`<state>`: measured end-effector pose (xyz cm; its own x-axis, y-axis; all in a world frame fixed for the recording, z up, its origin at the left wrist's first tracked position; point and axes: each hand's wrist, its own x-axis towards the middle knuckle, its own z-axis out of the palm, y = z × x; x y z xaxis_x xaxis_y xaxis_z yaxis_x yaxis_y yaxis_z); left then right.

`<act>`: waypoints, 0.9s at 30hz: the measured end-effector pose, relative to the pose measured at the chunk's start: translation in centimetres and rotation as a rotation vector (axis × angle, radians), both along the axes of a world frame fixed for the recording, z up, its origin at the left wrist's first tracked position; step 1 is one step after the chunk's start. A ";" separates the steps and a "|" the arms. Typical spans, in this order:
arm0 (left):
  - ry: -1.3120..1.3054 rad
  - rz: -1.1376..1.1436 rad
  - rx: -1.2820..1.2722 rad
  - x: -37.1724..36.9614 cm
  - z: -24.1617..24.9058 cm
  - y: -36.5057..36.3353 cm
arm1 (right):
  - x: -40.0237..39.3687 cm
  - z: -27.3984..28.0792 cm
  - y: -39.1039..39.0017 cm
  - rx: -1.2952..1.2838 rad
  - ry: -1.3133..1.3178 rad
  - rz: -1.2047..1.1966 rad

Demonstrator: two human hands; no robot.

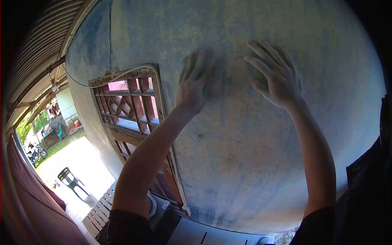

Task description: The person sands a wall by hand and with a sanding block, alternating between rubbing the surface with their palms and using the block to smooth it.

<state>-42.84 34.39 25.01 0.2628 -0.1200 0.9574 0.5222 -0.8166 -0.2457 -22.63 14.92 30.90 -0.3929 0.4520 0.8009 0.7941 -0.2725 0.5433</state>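
Both arms reach up toward a weathered blue-grey wall with brownish stains. My left hand is raised at the wall to the right of the window, its fingers apart and partly smeared by motion. Further right, my right hand has its fingers spread wide against or just in front of the wall. Neither hand holds anything. Whether the palms touch the surface cannot be made out.
A wooden window frame with lattice bars is on the left, a cable along its top. Below lie a slatted bench and a white-topped surface. Outside are a dark chair and a motorcycle.
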 end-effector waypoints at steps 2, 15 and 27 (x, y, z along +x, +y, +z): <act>0.240 -0.081 0.057 0.3 -0.9 -0.4 | 0.3 0.0 -0.1 -0.009 -0.004 0.007; 0.088 -0.096 0.056 0.5 -1.8 1.1 | 2.3 0.9 -2.8 0.138 0.034 0.037; -0.120 -0.079 -0.065 -1.7 -3.3 2.7 | 2.4 0.9 -2.6 0.158 0.012 0.053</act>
<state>-44.58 37.11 21.74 0.1383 -0.0723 0.9877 0.4780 -0.8686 -0.1305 -20.26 12.30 31.78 -0.4032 0.2991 0.8649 0.8156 -0.3112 0.4878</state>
